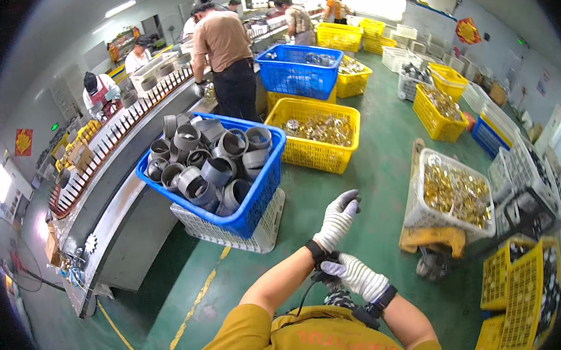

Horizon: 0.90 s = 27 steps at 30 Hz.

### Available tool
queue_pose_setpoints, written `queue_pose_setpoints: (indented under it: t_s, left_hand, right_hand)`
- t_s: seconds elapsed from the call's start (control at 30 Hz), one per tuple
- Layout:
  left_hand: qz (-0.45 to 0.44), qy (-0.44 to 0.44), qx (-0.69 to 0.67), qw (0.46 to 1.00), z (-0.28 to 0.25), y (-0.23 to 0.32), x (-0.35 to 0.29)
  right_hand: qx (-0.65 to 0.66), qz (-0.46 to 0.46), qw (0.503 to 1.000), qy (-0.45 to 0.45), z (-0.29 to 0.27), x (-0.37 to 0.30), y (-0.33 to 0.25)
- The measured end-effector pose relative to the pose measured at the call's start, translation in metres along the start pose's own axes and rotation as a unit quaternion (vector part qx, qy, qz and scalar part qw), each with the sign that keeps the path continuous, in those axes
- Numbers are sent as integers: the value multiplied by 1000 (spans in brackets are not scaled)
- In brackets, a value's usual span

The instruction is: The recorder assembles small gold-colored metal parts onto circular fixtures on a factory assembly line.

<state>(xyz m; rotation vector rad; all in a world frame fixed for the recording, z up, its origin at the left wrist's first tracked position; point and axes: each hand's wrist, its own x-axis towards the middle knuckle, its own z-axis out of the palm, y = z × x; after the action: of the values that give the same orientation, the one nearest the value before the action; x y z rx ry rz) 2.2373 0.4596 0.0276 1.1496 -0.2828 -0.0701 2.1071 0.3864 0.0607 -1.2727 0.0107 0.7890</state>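
Note:
My left hand (337,223), in a white-striped glove with grey fingertips, reaches forward over the green floor. It holds nothing; its fingers are loosely extended. A black wrist strap (315,250) circles my left wrist. My right hand (364,278), gloved alike, comes across to that wrist, its fingers closed at a small black piece by the strap. A thin black cable (305,297) runs down from there toward my chest. The fingers partly hide the black piece, so its exact form is unclear. Another dark band (385,296) is on my right wrist.
Left ahead, a blue crate (248,226) of grey pipe fittings rests on a white crate (268,237), beside a curved conveyor (118,228). A yellow crate (325,162) stands beyond. To the right, a white crate (419,207) of brass-coloured parts sits on a yellow pallet jack (433,237). Co-workers (224,45) stand farther off.

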Motion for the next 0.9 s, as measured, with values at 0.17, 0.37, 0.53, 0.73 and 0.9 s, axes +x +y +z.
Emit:
queue_pose_setpoints:
  t_s: [0.17,0.37,0.53,0.73,0.9]
  left_hand:
    - [-129,120,-220,959,-81,-14,130]
    - [-97,218,-185,953,-211,-23,221]
    - [-71,358,-155,918,-271,-5,258]
    - [-72,382,-70,919,-368,-58,320]
    - [-85,340,-13,936,-418,-87,400]
  right_hand:
    - [-52,14,997,-54,-58,122,-83]
    - [-62,141,972,-177,-129,283,-172]
    - [-87,177,951,-236,-182,408,-211]
    - [-64,151,967,-193,-255,542,-265]
    - [28,168,985,-23,-364,630,-303]
